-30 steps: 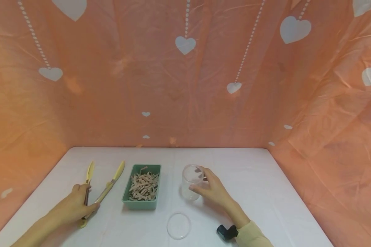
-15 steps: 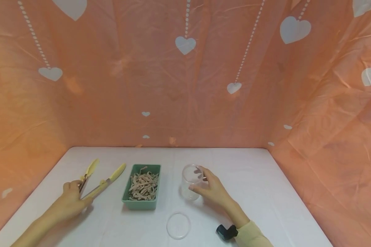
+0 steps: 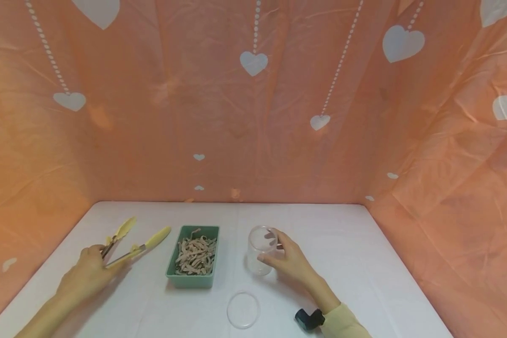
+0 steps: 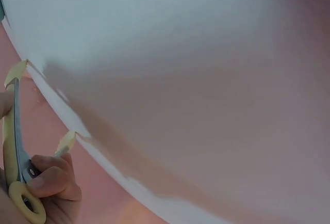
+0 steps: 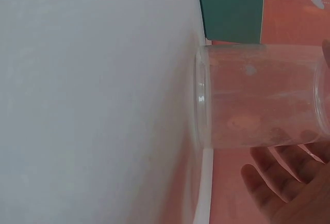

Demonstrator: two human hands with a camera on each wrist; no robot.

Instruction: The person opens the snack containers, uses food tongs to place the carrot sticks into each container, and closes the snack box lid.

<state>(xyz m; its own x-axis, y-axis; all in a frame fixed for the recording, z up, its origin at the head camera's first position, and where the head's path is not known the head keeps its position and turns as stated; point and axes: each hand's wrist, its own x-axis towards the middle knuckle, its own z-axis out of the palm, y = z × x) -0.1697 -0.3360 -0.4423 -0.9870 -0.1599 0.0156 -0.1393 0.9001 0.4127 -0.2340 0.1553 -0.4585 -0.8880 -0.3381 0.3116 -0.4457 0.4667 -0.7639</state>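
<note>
My left hand [image 3: 84,272] holds a pair of yellow-tipped metal tongs [image 3: 137,250] at the left of the table, thumb and fingers on its two arms. The tongs' arms stand spread apart, tips pointing away and to the right, with nothing between them. In the left wrist view the tongs' yellow pull ring [image 4: 31,214] shows beside the curled fingers. My right hand [image 3: 293,263] grips a clear, topless jar [image 3: 259,258] that stands upright on the table. Its thumb lies along the near side, its fingers behind the rim. No contents show in the jar [image 5: 258,97].
Between the hands stands a green rectangular tray [image 3: 190,281] of greyish-brown, shredded-looking strips [image 3: 196,253]. A clear round lid or ring [image 3: 242,327] lies flat in front of the jar. Orange cloth [image 3: 219,117] with pale hearts walls the white table [image 3: 329,234] at the back and sides.
My left hand has shifted left, and the tongs have swung so that their tips point more to the right. My right hand and the jar have kept their place.
</note>
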